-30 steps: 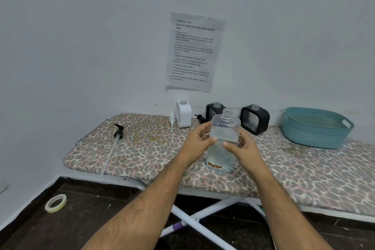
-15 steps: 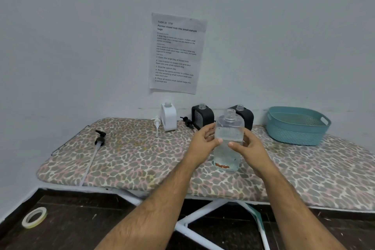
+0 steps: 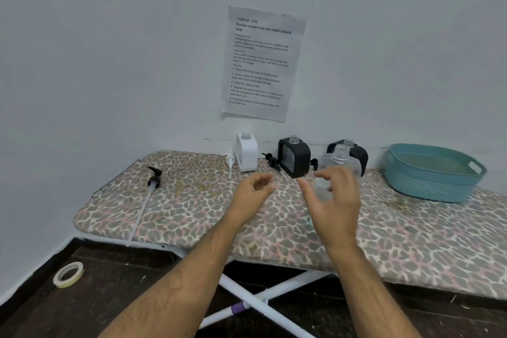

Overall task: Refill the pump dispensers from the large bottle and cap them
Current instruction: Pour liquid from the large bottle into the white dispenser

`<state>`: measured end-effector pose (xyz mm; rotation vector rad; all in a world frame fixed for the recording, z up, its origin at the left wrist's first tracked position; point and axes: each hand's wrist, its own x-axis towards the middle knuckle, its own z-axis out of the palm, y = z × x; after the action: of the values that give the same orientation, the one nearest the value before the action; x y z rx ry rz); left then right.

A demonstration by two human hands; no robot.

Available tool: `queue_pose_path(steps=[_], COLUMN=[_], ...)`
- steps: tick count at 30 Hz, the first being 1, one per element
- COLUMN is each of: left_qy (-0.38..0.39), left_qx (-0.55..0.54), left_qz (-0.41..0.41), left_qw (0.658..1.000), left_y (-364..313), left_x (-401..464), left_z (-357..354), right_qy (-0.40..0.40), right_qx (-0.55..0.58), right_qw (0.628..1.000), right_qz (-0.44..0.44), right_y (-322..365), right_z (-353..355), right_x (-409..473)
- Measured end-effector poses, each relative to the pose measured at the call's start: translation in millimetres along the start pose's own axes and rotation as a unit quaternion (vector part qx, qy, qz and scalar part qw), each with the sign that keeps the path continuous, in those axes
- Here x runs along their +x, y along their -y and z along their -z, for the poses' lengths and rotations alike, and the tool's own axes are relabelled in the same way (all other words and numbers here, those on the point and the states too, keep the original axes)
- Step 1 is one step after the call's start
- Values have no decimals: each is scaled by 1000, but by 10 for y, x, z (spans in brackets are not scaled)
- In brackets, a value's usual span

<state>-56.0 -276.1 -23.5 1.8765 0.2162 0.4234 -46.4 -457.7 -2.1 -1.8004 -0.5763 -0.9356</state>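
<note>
Bottle [image 3: 340, 162] stands uncapped on the ironing board [image 3: 192, 200], just behind the right hand [image 3: 333, 200]. Both hands hold nothing; left hand [image 3: 253, 189] loosely curled, right fingers [image 3: 306, 186] spread. Likely between steps: next, pour into 1 of 3 open dispensers [image 3: 294, 156], so regrip the bottle.

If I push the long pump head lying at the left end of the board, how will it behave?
The long pump head probably weighs little: a small black nozzle on a thin pale tube. The tube would likely flex and swing rather than slide straight. On the padded board cover it may drag, not roll freely.
</note>
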Motion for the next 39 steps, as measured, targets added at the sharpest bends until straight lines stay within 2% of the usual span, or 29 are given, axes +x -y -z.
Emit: queue_pose_path(steps=[2, 6, 12, 21, 27, 33, 39], left_qy=[-41, -91, -125, -117, -109, -117, -104], left_qx=[29, 88, 97, 62, 48, 17, -27], left_qz=[-10, -9, 19, 16, 23, 31, 26], left_qw=[999, 992, 987, 991, 993, 993, 994], left_y=[46, 168, 376, 543, 683, 719, 591], left_x=[27, 124, 439, 866, 940, 875, 693], left_z=[161, 464, 743, 892, 910, 911, 860], right_qy=[57, 189, 261, 252, 281, 266, 242], right_qx=[27, 35, -19, -18, -58, -31, 99], right_qw=[997, 967, 943, 933, 917, 917, 905], right_qz=[-33, -170, -205, -257, -277, -295, -334], right_y=[80, 130, 15, -175, -329, -354, -334], right_z=[-200, -627, -1323, -2112, -2381, -2305, -1798], right_x=[-33, -86, 21, 511, 533, 488, 273])
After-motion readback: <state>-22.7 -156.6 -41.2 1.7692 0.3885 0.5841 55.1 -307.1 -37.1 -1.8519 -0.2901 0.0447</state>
